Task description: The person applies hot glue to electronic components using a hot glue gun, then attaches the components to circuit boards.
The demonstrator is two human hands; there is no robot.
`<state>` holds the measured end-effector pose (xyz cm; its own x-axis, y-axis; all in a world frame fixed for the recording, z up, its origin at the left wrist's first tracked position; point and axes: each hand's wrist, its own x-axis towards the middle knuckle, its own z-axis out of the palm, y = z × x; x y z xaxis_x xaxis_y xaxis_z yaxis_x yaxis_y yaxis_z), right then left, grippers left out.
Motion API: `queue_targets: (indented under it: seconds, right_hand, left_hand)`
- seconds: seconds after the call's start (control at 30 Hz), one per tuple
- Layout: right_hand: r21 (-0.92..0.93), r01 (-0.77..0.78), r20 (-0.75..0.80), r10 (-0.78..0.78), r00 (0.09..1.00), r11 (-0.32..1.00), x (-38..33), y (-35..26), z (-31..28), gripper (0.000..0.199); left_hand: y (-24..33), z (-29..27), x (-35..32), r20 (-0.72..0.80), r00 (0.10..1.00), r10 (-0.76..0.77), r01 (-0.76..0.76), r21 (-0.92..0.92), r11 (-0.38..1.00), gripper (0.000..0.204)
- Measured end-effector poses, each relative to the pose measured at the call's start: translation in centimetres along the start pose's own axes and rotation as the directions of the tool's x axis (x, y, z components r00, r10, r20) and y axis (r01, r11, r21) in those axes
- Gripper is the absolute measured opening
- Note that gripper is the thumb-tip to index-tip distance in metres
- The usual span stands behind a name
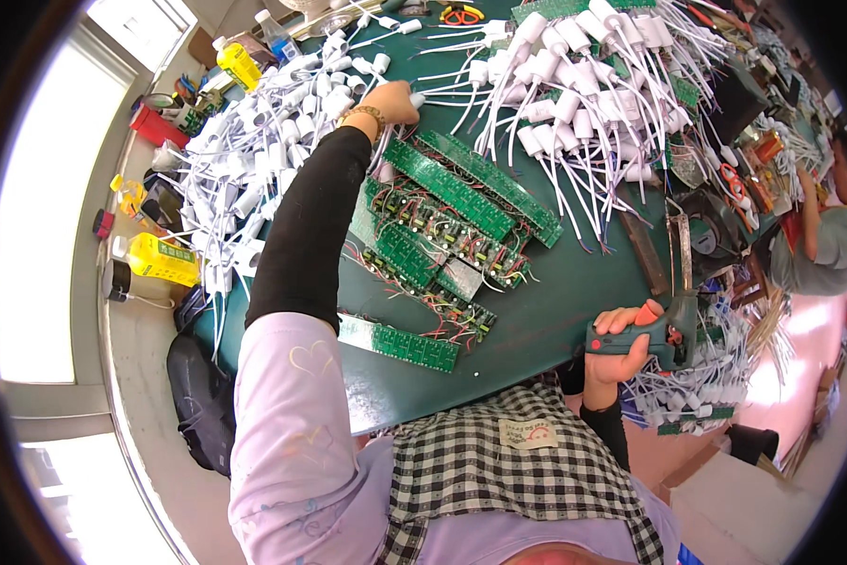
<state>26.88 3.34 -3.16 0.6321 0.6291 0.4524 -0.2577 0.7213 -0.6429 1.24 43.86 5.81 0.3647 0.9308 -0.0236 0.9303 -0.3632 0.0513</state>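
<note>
My left hand (pixel 390 104) is reached out to the far edge of a pile of white wired caps (pixel 282 141). Its fingers are curled closed, and what they hold is hidden; a small white end shows beside the knuckles. Nearer to me lie green circuit boards (pixel 452 188), stacked at a slant, some with coloured wires and small components. My right hand (pixel 617 344) is wrapped round the grip of a dark green soldering gun (pixel 673 339) with an orange-red trigger, at the table's near right edge. The gun's metal front part points away from me.
Another large heap of white wired caps (pixel 584 85) covers the far right of the green table (pixel 555 301). Yellow-labelled bottles (pixel 164 259) stand along the left wall. A dark metal bar (pixel 645 254) lies beside the gun. A co-worker (pixel 819 235) sits at the right.
</note>
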Motion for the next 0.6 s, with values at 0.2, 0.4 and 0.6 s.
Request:
queue_targets:
  seconds: [0.2, 0.4, 0.6]
  right_hand:
    - [-0.017, -0.007, 0.013, 0.007, 1.0, 1.0, 0.0, 0.2, -0.3, 0.045]
    - [0.001, -0.096, 0.021, 0.096, 0.995, 0.995, 0.2, 0.3, -0.6, 0.048]
    - [0.047, -0.115, 0.063, 0.112, 0.992, 0.992, 0.1, 0.2, -1.4, 0.05]
  left_hand:
    - [-1.5, -7.8, -2.4, -0.617, 0.777, -0.124, -0.198, -0.425, 0.883, 0.041]
    - [-1.5, -15.5, -21.8, -0.695, 0.682, 0.228, -0.265, 0.056, 0.963, 0.035]
    - [-2.5, -6.9, -33.6, -0.17, 0.985, 0.025, -0.015, 0.06, 0.998, 0.036]
